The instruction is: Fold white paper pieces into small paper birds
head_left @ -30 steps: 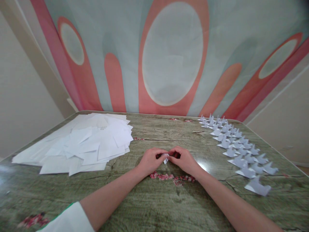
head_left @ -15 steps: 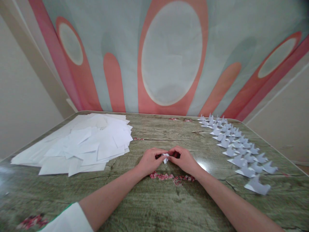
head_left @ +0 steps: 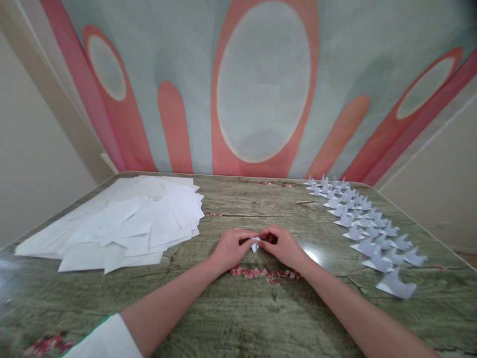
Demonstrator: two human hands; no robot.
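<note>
A small piece of folded white paper [head_left: 255, 245] is pinched between my two hands, just above the middle of the wood-patterned table [head_left: 238, 308]. My left hand [head_left: 233, 247] grips it from the left with thumb and fingers closed. From the right, my right hand [head_left: 282, 244] holds the other side the same way. The fingertips of both hands nearly meet and hide most of the paper, so only a pointed lower part shows.
Several folded white paper birds [head_left: 396, 285] stand in rows along the table's right side. On the left lies a spread pile of loose white paper sheets [head_left: 126, 223]. A patterned backdrop [head_left: 203, 89] rises behind the far table edge.
Both hands keep their hold on the folded paper in nearly the same place. The whole view has shifted very slightly.
</note>
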